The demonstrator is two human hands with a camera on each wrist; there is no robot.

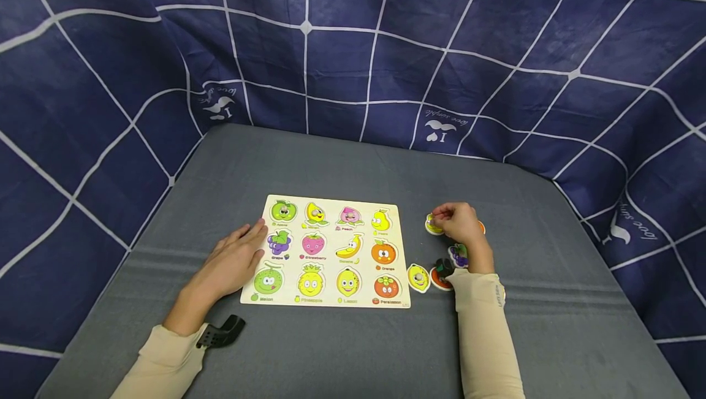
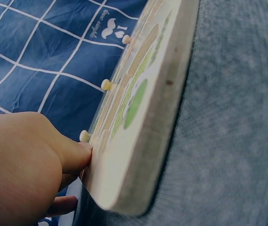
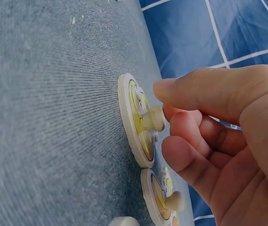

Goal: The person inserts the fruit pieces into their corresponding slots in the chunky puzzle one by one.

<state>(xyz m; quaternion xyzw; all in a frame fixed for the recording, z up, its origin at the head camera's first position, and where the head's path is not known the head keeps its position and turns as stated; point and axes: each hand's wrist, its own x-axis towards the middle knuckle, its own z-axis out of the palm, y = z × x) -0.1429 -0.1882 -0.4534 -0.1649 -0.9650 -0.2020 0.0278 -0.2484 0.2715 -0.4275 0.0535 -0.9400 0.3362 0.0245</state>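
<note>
Fruit puzzle board [image 1: 331, 270] lies flat on a grey-covered table [image 1: 309, 362], in front of the person. We see the left hand [image 1: 234, 259] resting along its left edge with fingers extended, gripping nothing, probably to steady it. To the board's right, the right hand [image 1: 459, 222] bends its thumb and fingers beside the knob of a yellow round piece [image 1: 433, 225]; we cannot tell whether they grasp it. A lemon piece [image 1: 418, 278] and a grape piece [image 1: 459, 255] lie nearby, perhaps set there for easy reach.

Under the board's pictures we read Peach, Grape, Strawberry, Orange, Melon, Pineapple, Lemon and Persimmon. Upside down on the blue curtain [image 1: 342, 62], we read "love simple" beside a moustache. Lettering on the right sleeve [image 1: 485, 331] is too small for us.
</note>
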